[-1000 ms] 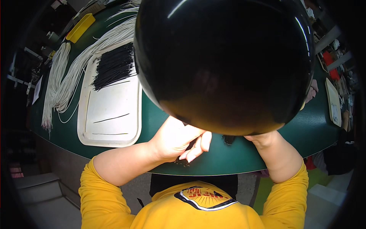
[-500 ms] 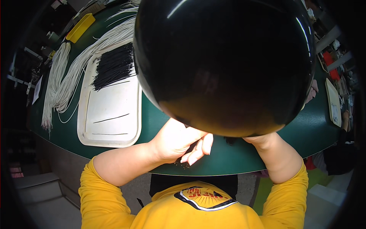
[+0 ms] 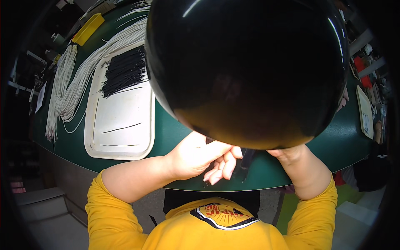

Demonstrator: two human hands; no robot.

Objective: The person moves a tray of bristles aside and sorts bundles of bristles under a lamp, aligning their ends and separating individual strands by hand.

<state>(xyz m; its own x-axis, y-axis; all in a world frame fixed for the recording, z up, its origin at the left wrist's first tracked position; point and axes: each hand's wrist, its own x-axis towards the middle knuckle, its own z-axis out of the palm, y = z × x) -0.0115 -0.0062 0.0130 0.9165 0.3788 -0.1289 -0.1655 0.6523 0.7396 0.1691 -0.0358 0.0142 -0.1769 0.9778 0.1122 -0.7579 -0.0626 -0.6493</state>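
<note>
A large, glossy black dome [image 3: 250, 75] fills the upper middle and covers the space where my hands work. My left hand [image 3: 204, 158] shows below its rim, fingers curled in toward the thumb. A bit of something dark appears by its thumb, too hidden to name. Of my right hand [image 3: 287, 154], only the wrist and heel come out from under the dome; its fingers are hidden. Between the hands, a dark narrow strip [image 3: 246, 160] shows near the table edge. Left of my left hand, a white tray [image 3: 118, 152] holds a pile of short black wires [image 3: 124, 71] and several separate ones.
Long bundles of white wires [image 3: 62, 100] lie on the green table [image 3: 333, 141] beyond and left of the tray. A yellow bin [image 3: 88, 29] stands at the far left. Another light tray [image 3: 365, 112] sits at the right edge, near another person's arm [image 3: 378, 131].
My left hand has shifted slightly to the right, its fingers still curled. The dark strip between the hands shows more plainly now. My right wrist has barely moved.
</note>
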